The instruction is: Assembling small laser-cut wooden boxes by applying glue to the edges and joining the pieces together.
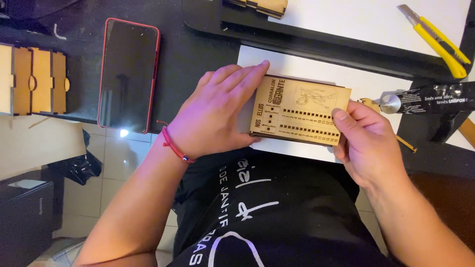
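Observation:
A thin rectangular wooden panel (pixel 302 111), laser-engraved with rows of small square holes and a drawing, lies over a white sheet (pixel 368 81) on the black table. My left hand (pixel 217 113) grips its left end, fingers stretched along the top edge; a red cord bracelet is on that wrist. My right hand (pixel 363 141) holds the right end, thumb pressed on the face near the holes. Both hands hold the panel flat.
A red-cased phone (pixel 128 74) lies screen-up at the left. Slotted wooden box parts (pixel 32 79) sit at the far left, another wooden piece (pixel 264 6) at the top. A yellow utility knife (pixel 438 42) and a black glue tube (pixel 430 96) lie to the right.

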